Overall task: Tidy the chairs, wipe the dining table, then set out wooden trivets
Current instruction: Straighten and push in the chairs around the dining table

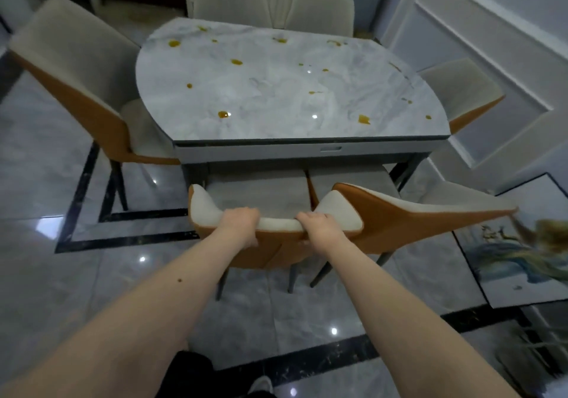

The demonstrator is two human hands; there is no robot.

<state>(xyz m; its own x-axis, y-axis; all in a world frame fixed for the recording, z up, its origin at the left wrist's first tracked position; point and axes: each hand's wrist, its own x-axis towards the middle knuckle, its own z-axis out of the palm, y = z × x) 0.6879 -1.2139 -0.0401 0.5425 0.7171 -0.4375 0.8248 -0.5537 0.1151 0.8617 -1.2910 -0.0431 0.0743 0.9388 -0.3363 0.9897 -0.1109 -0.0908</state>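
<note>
A grey marble dining table [276, 90] fills the middle, dotted with several amber-brown spills [223, 114]. At its near edge stands a chair [206, 207] with a cream front and an orange back, its seat tucked under the table. My left hand [239, 224] and my right hand [318, 225] both grip the top of that chair's backrest. A second chair [399, 216] of the same kind stands right beside it, its back angled to the right. No trivets or cloth are in view.
More cream-and-orange chairs ring the table: one at the left [70, 69], one at the right [461, 90], two at the far side [319, 10]. A framed picture [522, 244] lies on the glossy tiled floor at the right. A panelled wall runs along the right.
</note>
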